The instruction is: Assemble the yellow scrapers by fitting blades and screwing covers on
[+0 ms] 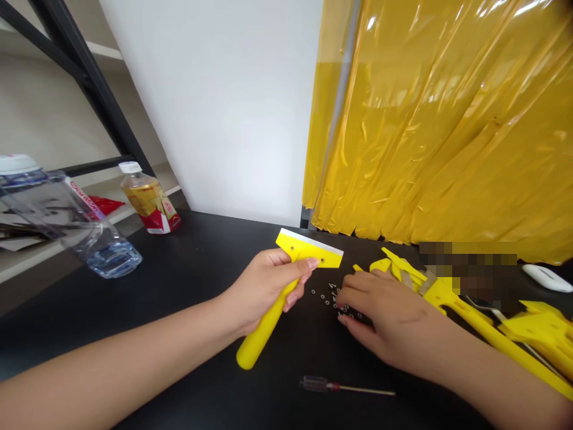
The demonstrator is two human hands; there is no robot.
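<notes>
A yellow scraper (264,331) with a metal blade along its top edge is held up by my left hand (273,280), thumb pressed on its head below two small holes. My right hand (380,310) rests at a pile of small screws and nuts (333,295) on the black table, its fingers apart and bent over them. Whether a small piece sits between those fingertips cannot be made out. Below the pile lies a screwdriver (322,384) with a clear handle, its shaft pointing right.
More yellow scraper parts (470,316) lie right of and behind my right hand. A large water bottle (107,251) and a red-labelled drink bottle (152,203) stand at the left. A white case (547,278) is far right. Yellow film (439,131) hangs behind.
</notes>
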